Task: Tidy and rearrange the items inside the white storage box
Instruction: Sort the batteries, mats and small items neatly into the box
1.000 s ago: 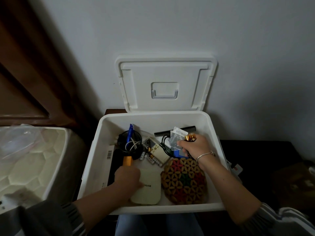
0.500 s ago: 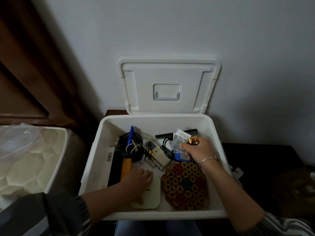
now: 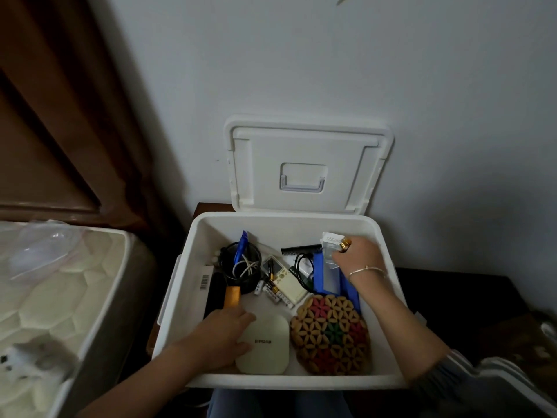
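The white storage box (image 3: 177, 285) stands open, its lid (image 3: 307, 164) leaning on the wall. My left hand (image 3: 220, 336) grips the left edge of a cream square device (image 3: 268, 348) at the front of the box. My right hand (image 3: 358, 257) is at the back right, pinching small clear packets (image 3: 330, 241) together with a gold-capped item (image 3: 345, 245). Below that hand stands a blue-edged pouch (image 3: 319, 273). A round wooden patterned mat (image 3: 331, 336) lies front right.
Inside the box are a black cup with cables and a blue pen (image 3: 241, 263), a remote control (image 3: 283, 277), loose batteries (image 3: 271, 292), a black comb (image 3: 301, 250), a black cable (image 3: 301, 271) and an orange-handled tool (image 3: 232, 295). A mattress (image 3: 60, 297) is left.
My right hand has moved toward the back right corner with the packets, uncovering the blue-edged pouch. My left hand slid from the top of the cream device to its left edge.
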Motion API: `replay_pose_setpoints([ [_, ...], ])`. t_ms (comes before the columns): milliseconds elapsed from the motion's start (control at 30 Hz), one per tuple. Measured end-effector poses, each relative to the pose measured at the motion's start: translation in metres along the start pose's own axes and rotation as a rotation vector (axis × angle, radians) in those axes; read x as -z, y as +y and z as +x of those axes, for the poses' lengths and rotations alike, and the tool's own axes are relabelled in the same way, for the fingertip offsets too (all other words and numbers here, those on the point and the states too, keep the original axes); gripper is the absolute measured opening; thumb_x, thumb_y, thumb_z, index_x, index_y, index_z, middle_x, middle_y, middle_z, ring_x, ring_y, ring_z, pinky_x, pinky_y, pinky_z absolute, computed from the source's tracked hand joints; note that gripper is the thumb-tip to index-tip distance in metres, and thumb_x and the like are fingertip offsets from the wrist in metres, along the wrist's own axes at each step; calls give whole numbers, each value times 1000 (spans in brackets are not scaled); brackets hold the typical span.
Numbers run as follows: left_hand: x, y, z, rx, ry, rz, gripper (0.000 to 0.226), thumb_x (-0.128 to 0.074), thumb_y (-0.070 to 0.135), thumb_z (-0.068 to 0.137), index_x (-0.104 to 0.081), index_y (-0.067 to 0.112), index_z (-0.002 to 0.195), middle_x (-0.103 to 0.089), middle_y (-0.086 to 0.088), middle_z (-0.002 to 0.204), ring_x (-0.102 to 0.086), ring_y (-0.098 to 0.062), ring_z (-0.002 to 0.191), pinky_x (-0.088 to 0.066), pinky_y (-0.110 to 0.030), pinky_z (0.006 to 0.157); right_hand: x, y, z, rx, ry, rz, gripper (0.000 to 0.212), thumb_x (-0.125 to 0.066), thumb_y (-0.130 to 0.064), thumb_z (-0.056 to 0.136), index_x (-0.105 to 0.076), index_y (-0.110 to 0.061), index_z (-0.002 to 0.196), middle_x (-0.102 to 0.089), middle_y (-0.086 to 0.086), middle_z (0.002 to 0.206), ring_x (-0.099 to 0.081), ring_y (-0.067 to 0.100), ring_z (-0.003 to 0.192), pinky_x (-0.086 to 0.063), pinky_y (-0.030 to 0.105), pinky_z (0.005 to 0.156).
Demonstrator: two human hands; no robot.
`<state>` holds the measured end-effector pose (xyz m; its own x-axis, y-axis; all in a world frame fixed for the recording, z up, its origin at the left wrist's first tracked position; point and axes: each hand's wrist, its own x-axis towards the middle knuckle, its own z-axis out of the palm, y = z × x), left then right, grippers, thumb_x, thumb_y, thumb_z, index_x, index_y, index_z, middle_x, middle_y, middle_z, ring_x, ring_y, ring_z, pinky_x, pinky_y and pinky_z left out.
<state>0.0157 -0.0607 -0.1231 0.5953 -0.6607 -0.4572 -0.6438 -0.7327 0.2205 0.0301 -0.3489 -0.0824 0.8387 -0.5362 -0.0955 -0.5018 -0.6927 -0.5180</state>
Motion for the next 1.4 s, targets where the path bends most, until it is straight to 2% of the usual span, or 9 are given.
replay_pose_setpoints([
  [167,1,0,-5,64,-14,-129,57,-54,41,93,-38,23,145,-42,1,145,-41,-17,131,-35,-29,107,-5,-1,9,-6,-55,-218,10,-59,-16,83,-62,-10,91,-65,10,91,-62,30,87,-44,29,69],
  [333,11,18,19,237,47,-531,51,-57,36,94,-43,17,139,-50,-2,137,-51,-13,120,-41,-20,91,3,11,-5,153,196,-50,13,-65,-21,83,-57,-13,75,-58,5,65,-54,27,62,-41,28,55],
  [467,20,47,69,480,47,-947,17,-54,28,96,-59,14,103,-58,-7,99,-55,-16,86,-43,-28,73,9,19,-18,227,388,268,11,-75,-18,79,-67,-11,77,-64,5,63,-60,23,57,-49,27,58],
  [567,20,67,104,642,103,-1058,31,-51,21,97,-54,1,120,-59,-12,106,-58,-24,97,-47,-31,77,5,21,-19,292,376,343,11,-76,-20,78,-66,-16,77,-62,-7,63,-59,6,58,-48,15,59],
  [633,17,75,121,752,155,-1060,36,-50,19,97,-52,-3,126,-60,-18,122,-59,-29,112,-48,-34,88,1,21,-18,294,362,407,12,-76,-22,78,-65,-20,75,-60,-15,64,-59,2,59,-44,4,59],
  [933,15,94,141,1033,196,-928,80,-66,33,89,-20,-4,144,-30,-23,147,-39,-31,131,-36,-35,105,-2,19,-15,261,395,542,14,-76,-18,77,-63,-19,73,-62,-11,63,-62,3,61,-45,5,58],
  [1067,6,80,134,1052,236,-907,77,-61,41,90,-22,2,144,-29,-20,143,-40,-33,127,-40,-43,104,0,19,-13,214,406,602,14,-76,-18,78,-63,-16,72,-61,-13,63,-61,0,66,-45,5,58],
  [1267,-15,72,117,940,144,-566,78,-52,52,90,-17,9,144,-24,-14,147,-28,-31,135,-27,-44,108,3,18,-14,200,407,615,13,-75,-19,78,-64,-14,72,-61,-12,63,-61,-1,66,-42,2,57],
  [1400,-16,78,123,954,145,-454,63,-42,43,98,-20,7,145,-28,-14,148,-31,-29,136,-28,-41,109,4,16,-17,191,383,633,14,-75,-17,79,-64,-14,72,-61,-11,64,-61,-2,66,-43,3,58],
])
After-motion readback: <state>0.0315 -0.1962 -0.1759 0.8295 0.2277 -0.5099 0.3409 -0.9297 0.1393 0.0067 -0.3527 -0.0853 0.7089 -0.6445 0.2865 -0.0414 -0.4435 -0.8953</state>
